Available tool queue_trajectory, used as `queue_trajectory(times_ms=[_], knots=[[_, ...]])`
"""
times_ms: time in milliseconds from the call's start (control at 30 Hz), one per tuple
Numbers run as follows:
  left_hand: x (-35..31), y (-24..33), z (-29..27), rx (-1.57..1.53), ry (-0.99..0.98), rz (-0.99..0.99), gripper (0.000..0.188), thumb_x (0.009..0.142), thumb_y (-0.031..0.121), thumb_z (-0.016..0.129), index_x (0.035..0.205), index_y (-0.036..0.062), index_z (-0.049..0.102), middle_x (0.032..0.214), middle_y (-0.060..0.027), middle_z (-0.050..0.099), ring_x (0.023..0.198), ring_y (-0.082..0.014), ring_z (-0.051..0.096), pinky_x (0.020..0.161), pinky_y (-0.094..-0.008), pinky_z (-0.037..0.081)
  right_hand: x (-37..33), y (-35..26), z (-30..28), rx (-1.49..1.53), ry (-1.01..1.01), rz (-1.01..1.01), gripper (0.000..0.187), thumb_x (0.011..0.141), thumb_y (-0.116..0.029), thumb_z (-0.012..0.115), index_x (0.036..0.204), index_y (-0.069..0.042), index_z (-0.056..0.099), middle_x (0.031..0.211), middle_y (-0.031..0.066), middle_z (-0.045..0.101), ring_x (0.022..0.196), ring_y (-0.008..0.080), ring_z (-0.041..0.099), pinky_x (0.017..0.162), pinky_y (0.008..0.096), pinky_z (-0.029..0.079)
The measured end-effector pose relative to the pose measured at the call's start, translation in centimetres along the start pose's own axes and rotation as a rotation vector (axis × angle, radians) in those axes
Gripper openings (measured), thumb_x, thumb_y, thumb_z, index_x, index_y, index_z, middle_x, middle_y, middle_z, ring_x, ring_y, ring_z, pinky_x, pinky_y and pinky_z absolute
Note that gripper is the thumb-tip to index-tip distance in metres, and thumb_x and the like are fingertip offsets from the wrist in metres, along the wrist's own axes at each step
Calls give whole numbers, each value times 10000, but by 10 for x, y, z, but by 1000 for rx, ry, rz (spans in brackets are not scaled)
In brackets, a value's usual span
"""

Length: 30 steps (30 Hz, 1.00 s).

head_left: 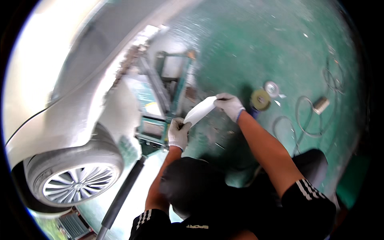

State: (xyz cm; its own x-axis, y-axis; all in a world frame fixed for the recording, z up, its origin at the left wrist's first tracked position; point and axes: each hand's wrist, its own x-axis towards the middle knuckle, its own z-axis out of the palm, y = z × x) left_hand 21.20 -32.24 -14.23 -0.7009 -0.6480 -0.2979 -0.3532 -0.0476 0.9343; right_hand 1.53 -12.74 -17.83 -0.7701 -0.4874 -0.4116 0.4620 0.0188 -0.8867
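Note:
Between both hands stretches a smooth white strip [201,111], possibly tape or paper; I cannot tell which. My left hand [178,134], in a white knitted glove, is closed on its lower left end. At the upper right end, my right hand [229,106], gloved the same way, pinches the other tip. The strip hangs slanted above the green floor, beside a green-framed lift [170,86]. Right of my right hand are a yellowish tape roll [260,100] and a paler roll [272,89].
A light-coloured car body [60,116] with a spoked wheel [80,182] fills the left side. Below the lift slants a dark pole [124,192]. Loops of cable [308,128] and a small metallic box [321,105] lie on the floor [256,52] at the right.

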Motion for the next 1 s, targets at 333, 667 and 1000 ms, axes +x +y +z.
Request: queue_trajectory(times_ms=[333, 667, 1000], knots=[[0, 236, -74, -121, 499, 659, 226, 925, -11, 785, 938, 84, 580, 831, -1, 599, 704, -107, 598, 695, -262, 539, -19, -237, 160, 460, -405, -429, 430, 977, -109, 763, 1353, 39, 617, 1239, 125, 699, 1085, 166, 697, 855, 279, 620], [8, 263, -56, -129, 591, 514, 217, 928, 20, 783, 889, 80, 577, 931, -126, 724, 794, -222, 751, 693, -339, 654, -2, -230, 187, 619, -118, -291, 595, 887, -337, 853, 1250, 79, 634, 1110, 144, 708, 861, 184, 696, 683, 322, 599], [-16, 256, -63, -145, 645, 530, 130, 965, 74, 741, 1002, 55, 617, 953, -134, 726, 845, -266, 749, 727, -383, 640, 3, -233, 218, 506, -302, -200, 503, 900, -432, 821, 1066, 33, 725, 893, 91, 719, 704, 161, 678, 641, 301, 593]])
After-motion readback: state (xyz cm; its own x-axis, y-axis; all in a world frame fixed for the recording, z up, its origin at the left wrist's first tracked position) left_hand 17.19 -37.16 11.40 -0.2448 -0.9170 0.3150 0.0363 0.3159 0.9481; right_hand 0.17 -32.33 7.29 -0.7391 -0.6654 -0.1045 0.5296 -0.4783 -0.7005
